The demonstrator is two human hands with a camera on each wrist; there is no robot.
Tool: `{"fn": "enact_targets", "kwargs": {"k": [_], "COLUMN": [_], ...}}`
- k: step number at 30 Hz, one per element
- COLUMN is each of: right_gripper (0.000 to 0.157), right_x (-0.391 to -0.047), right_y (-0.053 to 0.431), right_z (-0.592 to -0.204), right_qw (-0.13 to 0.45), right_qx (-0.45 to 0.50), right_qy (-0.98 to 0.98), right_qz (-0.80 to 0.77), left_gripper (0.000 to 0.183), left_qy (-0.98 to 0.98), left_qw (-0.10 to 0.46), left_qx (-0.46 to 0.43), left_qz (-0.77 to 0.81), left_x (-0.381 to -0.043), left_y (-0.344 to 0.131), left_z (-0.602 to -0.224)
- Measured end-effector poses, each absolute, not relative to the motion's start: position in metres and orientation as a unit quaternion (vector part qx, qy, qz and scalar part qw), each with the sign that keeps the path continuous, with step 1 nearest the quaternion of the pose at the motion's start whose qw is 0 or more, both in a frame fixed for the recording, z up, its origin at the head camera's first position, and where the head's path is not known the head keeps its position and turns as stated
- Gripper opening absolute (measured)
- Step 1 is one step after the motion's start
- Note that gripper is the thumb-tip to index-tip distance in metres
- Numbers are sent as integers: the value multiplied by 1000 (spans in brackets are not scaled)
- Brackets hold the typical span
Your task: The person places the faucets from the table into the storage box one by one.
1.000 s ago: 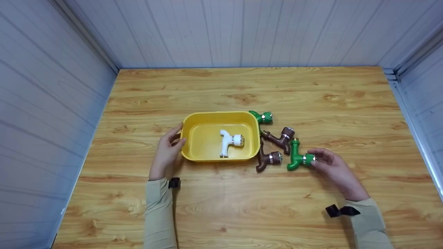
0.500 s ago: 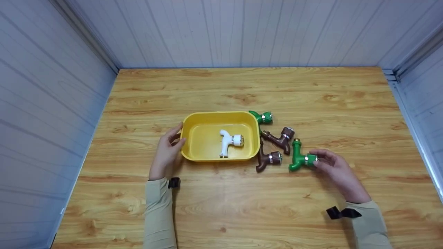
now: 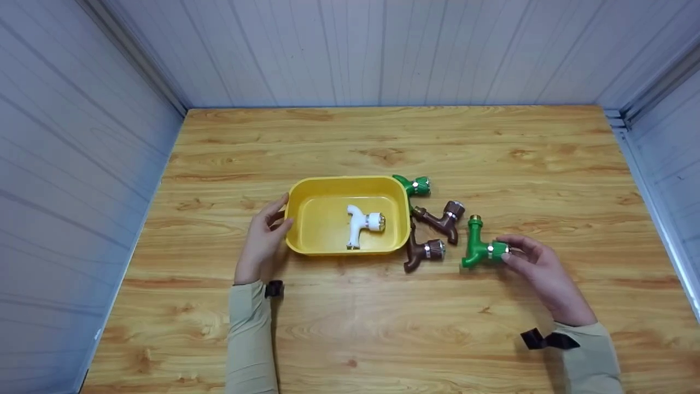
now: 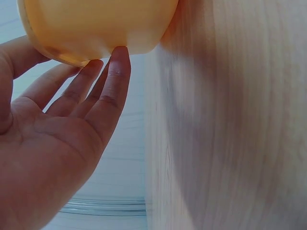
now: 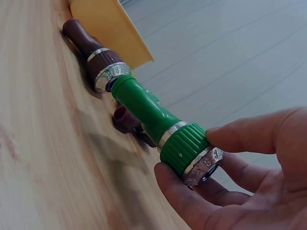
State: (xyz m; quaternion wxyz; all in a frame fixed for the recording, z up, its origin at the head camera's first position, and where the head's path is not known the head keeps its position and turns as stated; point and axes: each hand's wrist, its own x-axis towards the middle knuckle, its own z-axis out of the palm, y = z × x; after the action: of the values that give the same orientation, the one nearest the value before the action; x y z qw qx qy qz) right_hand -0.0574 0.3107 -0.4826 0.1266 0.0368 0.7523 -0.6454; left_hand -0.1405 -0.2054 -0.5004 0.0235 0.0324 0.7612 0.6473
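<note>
My left hand (image 3: 265, 235) holds the left end of a yellow plastic tub (image 3: 292, 247), thumb at its rim and fingertips against the outer wall (image 4: 105, 28). Inside the tub lies a white tap (image 3: 358, 225). My right hand (image 3: 538, 271) pinches a green tap (image 3: 477, 243) by its ribbed knob (image 5: 184, 146), between thumb and fingers. That tap hangs a little above the table, its shadow below it in the right wrist view. Two brown taps (image 3: 418, 253) lie right of the tub. Another green tap (image 3: 418, 186) sits at its far right corner, partly hidden by the tub.
The wood-grain table (image 3: 350, 328) runs back to a pale panelled wall (image 3: 350, 54). More panels stand at the left and right sides. Both forearms wear black straps (image 3: 549, 339).
My right hand has moved slightly right with the green tap, away from the brown taps, and the tap looks raised. The left hand and the tub have hardly moved.
</note>
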Motion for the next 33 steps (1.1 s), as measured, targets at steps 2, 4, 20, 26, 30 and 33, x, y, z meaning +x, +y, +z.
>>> {"fn": "enact_targets", "kwargs": {"k": [2,4,20,26,30,33], "right_gripper": [44,44,43,42,42,42], "right_x": [-57,-56,-54,-53,-53,-54], "right_y": [310,309,295,290,286,282], "right_z": [-479,-476,-456,-444,-439,-436], "right_qw": [125,121,108,116,119,122], "right_qx": [36,33,4,6,7,6], "right_qy": [752,751,709,723,730,731], "right_qz": [-646,-648,-697,-681,-672,-672], "left_gripper": [51,51,50,49,47,47], "left_qy": [761,760,769,760,745,735], "left_qw": [27,32,59,75,91,97], "left_qx": [29,27,20,14,-2,-7], "left_qz": [648,648,636,646,661,671], "left_x": [-140,-140,-139,-137,-136,-135], "left_y": [-206,-206,-209,-209,-210,-211], "left_z": [-500,-500,-494,-489,-487,-486]}}
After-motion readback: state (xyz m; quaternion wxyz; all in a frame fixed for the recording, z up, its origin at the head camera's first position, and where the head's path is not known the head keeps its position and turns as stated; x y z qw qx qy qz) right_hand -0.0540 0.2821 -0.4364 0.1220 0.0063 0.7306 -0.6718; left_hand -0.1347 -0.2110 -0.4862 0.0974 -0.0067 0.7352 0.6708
